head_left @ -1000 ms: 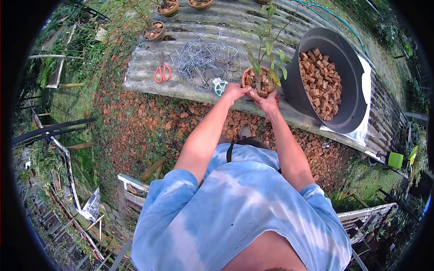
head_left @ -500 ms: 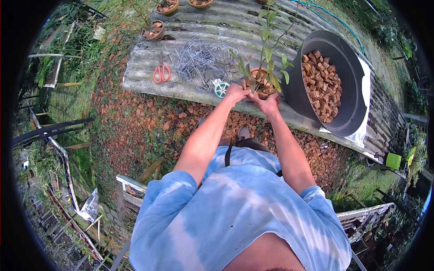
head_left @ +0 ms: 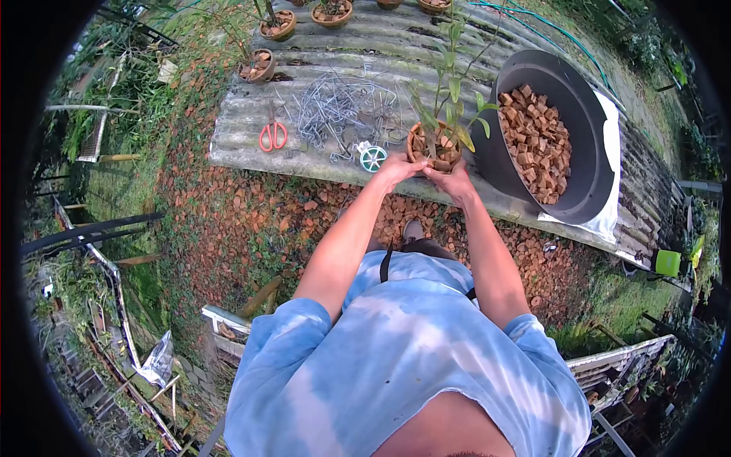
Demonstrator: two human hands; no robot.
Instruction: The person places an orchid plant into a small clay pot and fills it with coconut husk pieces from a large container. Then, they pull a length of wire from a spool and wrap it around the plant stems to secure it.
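Observation:
A terracotta flowerpot [head_left: 413, 143] holding a tall leafy plant [head_left: 454, 85] and brown chunks stands near the front edge of the corrugated sheet. My left hand [head_left: 397, 171] is closed on the pot's near left side. On its near right side, my right hand [head_left: 452, 182] grips the pot too, thumbs almost meeting at the front. The fingers beneath and behind the pot are partly hidden. Just left of my left hand lies a white and green spool [head_left: 372, 158]. A large dark tub [head_left: 592, 179] of brown cubes [head_left: 535, 145] sits tilted to the right.
Bent wire pieces [head_left: 335, 107] lie tangled on the corrugated sheet [head_left: 244, 148], beside red-handled scissors [head_left: 272, 135]. More potted plants line the back left, including one pot [head_left: 261, 67]. A green hose [head_left: 571, 38] runs behind. A bright green object [head_left: 668, 263] is at the right corner.
My hands have gone from the plant's stem base down to the pot's near sides. The pot shows more fully now, and the view has shifted slightly.

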